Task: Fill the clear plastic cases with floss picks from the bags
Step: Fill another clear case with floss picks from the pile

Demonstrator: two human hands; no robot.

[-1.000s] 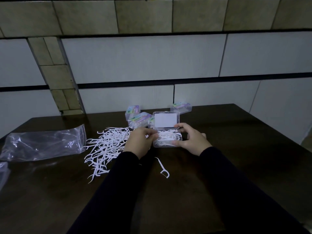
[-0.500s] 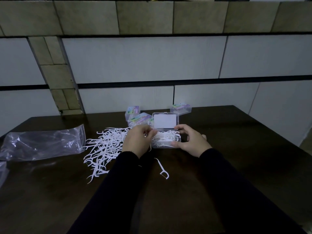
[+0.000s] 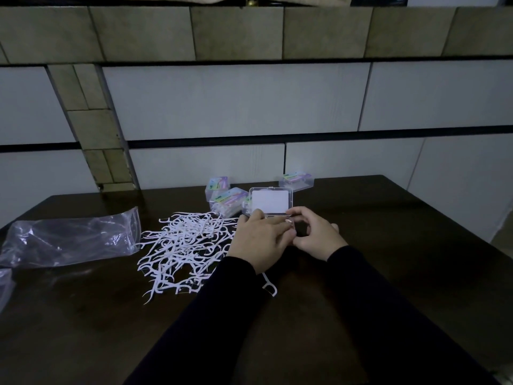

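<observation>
looking down from the head cam at a dark table (image 3: 388, 273) against a tiled wall (image 3: 236, 101). loose pile of white floss picks (image 3: 183, 245) sits left of centre, touching the left hand's outer edge. one stray pick (image 3: 269, 287) lies just beside the left sleeve (image 3: 222, 315), partly under it. clear plastic bag (image 3: 69, 237) lies further left, apart from the pile; a second bag edge (image 3: 5, 287) is cut off by the left border. three closed cases with coloured labels stand at the back: one (image 3: 218, 186) nearest the wall, one (image 3: 229, 201) in front of it, one (image 3: 296, 180) off to the right.

open clear case (image 3: 271, 202) is at table centre, lid up with a white rectangle showing; its tray is almost fully covered by the hands.

left hand (image 3: 259, 240) lies palm down over the tray, fingers fairly straight and together, pointing right, apparently pressing on the contents. right hand (image 3: 316, 236) comes in from the right, thumb and fingers curled round the tray's right end, fingertips meeting the left hand's. both sleeves dark, forearms converging from the bottom edge.

hard to make out: how full the tray is, and whether the left fingers pinch any pick. scene is dim; case labels unreadable.
</observation>
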